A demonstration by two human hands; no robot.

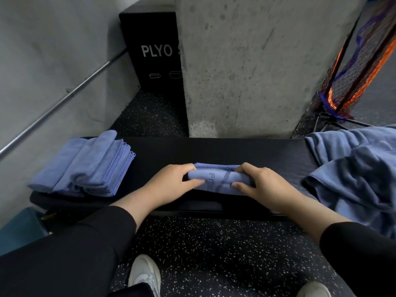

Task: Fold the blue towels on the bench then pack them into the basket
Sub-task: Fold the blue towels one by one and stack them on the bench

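Centrally, the left hand [171,185] and right hand [263,185] each pinch an end of a small folded blue cloth towel [216,179]. It lies on the black padded bench [235,151].

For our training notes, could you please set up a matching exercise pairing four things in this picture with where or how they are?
Things:
1. folded towel stack
2. towel in hand
3. unfolded towel heap
4. plyo box

Places or states:
A. loose at the bench's right end
B. against the wall beyond the bench
C. gripped by the left hand and the right hand
D. neat on the bench's left end

Pairs: 1-D, 2-C, 3-A, 4-B
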